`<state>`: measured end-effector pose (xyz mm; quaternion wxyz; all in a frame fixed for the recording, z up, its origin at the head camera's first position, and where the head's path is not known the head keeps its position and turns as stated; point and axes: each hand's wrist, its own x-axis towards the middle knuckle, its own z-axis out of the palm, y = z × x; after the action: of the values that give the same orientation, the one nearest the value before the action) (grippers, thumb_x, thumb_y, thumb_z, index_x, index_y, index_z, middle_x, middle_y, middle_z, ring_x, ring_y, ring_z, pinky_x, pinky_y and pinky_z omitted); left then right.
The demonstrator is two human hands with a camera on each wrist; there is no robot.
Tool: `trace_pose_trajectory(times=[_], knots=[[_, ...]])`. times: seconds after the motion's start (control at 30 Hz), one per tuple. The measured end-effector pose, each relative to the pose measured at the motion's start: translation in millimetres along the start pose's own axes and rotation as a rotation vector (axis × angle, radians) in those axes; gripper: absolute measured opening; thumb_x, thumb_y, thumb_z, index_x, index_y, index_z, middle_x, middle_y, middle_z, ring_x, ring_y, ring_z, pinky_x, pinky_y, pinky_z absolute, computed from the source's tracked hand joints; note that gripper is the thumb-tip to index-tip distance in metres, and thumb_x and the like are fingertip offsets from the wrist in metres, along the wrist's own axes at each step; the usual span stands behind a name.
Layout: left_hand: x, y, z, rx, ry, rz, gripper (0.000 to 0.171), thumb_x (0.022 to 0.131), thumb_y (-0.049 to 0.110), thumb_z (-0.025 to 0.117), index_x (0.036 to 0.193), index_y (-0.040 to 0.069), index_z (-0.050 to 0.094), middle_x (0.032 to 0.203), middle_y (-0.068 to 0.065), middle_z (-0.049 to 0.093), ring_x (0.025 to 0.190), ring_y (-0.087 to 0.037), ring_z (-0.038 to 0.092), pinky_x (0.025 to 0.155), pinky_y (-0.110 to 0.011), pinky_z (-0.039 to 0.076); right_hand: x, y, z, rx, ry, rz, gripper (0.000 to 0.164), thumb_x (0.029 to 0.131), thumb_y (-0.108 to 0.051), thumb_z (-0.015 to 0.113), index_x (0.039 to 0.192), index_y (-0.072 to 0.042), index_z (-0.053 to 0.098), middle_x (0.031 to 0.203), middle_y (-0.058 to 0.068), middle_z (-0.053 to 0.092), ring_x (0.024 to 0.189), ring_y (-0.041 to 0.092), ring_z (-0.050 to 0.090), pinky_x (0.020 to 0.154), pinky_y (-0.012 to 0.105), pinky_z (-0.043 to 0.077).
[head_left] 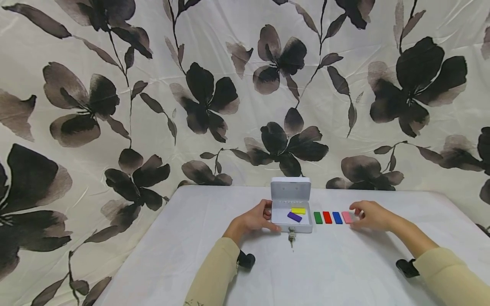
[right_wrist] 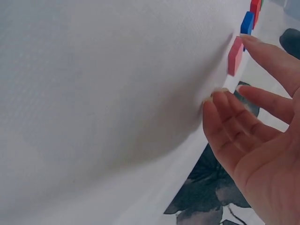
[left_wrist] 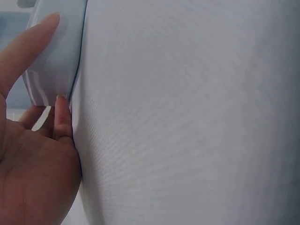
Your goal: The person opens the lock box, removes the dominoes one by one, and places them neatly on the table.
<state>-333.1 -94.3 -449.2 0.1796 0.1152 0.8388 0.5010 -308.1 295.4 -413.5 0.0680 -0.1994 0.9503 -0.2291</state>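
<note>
A small white metal box [head_left: 279, 228] stands with its lid [head_left: 291, 189] raised. Inside lie a yellow block [head_left: 298, 211] and a tilted purple block [head_left: 294, 216]. My left hand [head_left: 254, 217] holds the box at its left front corner; in the left wrist view, the thumb lies along the front wall [left_wrist: 63, 56] and the fingers bend at the side. At the right end of a row of blocks, my right hand [head_left: 373, 216] hovers round a pink block [head_left: 346, 217]. In the right wrist view the thumb is at the pink block [right_wrist: 235, 57], with the other fingers apart from it.
Between the box and the pink block stand a green block [head_left: 318, 218], a red block [head_left: 327, 217] and a blue block [head_left: 337, 218]. Keys [head_left: 292, 238] hang from the box's front lock. Behind the white-covered table [head_left: 306, 272] hangs a floral cloth [head_left: 237, 93].
</note>
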Motion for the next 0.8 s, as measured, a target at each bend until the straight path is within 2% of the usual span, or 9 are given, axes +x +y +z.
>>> trace_pose_trajectory(times=[0.23,0.4,0.7,0.8], knots=[[-0.8,-0.1,-1.8,0.000,-0.016,0.013,0.090,0.077,0.012,0.092,0.148,0.010,0.037,0.123,-0.008,0.050,0.115,-0.024,0.047,0.106,-0.043,0.040,-5.6,-6.2,-1.7,-0.030,0.052,-0.067,0.053,0.085,-0.018,0.083,0.123,0.012,0.061,0.104,0.016,0.065,0.089,0.027,0.059,0.079,0.043,0.054],[-1.0,1.8,-3.3,-0.014,-0.019,0.024,0.089,0.077,0.009,0.090,0.148,0.009,0.036,0.124,-0.008,0.050,0.115,-0.024,0.047,0.107,-0.043,0.039,-4.2,-24.1,-4.7,-0.024,0.091,-0.129,0.050,0.088,-0.019,0.081,0.123,0.010,0.062,0.109,0.019,0.066,0.094,0.030,0.061,0.080,0.043,0.055],[1.5,0.9,-3.4,-0.025,-0.015,-0.001,0.090,0.076,0.011,0.091,0.148,0.011,0.037,0.124,-0.008,0.050,0.115,-0.025,0.047,0.106,-0.043,0.040,11.0,-60.1,2.4,0.002,0.058,-0.168,0.048,0.090,-0.022,0.079,0.126,0.006,0.064,0.114,0.017,0.068,0.098,0.027,0.061,0.079,0.037,0.053],[2.4,-0.1,-2.9,-0.017,-0.013,0.000,0.090,0.077,0.012,0.092,0.148,0.011,0.037,0.124,-0.008,0.050,0.115,-0.025,0.048,0.106,-0.043,0.041,19.6,-70.2,7.9,0.017,0.042,-0.179,0.047,0.090,-0.021,0.078,0.126,0.005,0.064,0.115,0.017,0.068,0.099,0.028,0.062,0.081,0.039,0.055]])
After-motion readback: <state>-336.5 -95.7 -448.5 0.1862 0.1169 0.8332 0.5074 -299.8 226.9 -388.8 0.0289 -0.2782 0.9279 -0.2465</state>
